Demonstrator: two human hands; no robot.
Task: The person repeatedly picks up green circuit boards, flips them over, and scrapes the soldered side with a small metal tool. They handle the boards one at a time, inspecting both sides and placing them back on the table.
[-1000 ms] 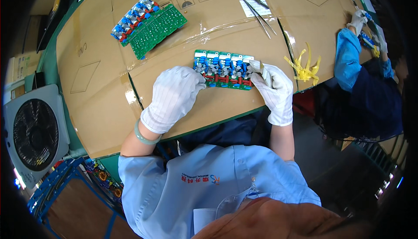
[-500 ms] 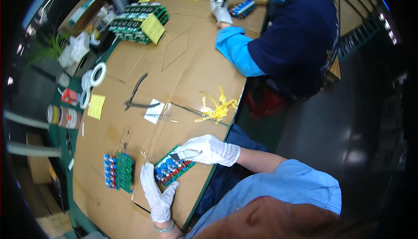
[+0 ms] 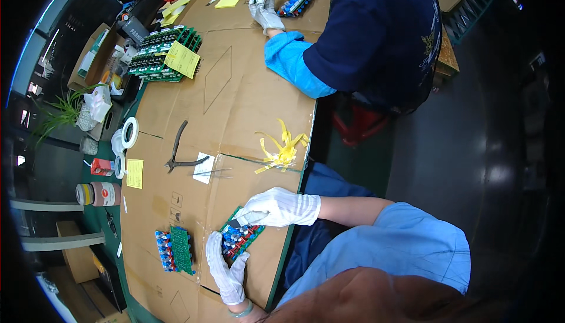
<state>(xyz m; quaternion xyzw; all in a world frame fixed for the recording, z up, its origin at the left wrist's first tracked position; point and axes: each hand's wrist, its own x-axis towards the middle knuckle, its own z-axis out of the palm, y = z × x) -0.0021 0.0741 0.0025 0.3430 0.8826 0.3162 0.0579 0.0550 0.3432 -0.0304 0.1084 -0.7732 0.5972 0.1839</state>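
Observation:
A green circuit board (image 3: 242,242) set with blue, red and silver parts lies tilted on the cardboard-covered table in front of me. My left hand (image 3: 226,271), in a white glove, grips its near end between thumb and fingers. Above the board's far end, my gloved right hand (image 3: 272,207) is closed around a small tool (image 3: 234,223); only its dark flat tip shows clearly, against the board, so its kind cannot be made out. Left of my left hand, a second circuit board (image 3: 183,250), green with a row of blue parts, rests on the cardboard.
Beyond my hands lie dark-handled pliers (image 3: 176,160), a white slip (image 3: 203,170) with thin tweezers (image 3: 216,174) and yellow tape strips (image 3: 283,150). Stacked boards (image 3: 154,64), tape rolls (image 3: 130,133) and jars (image 3: 107,194) line the left. A co-worker (image 3: 376,40) handles boards at the far right.
The whole view has shifted slightly. My left hand stays on the board, and my right hand keeps the tool at its far end. The co-worker still holds a dark board.

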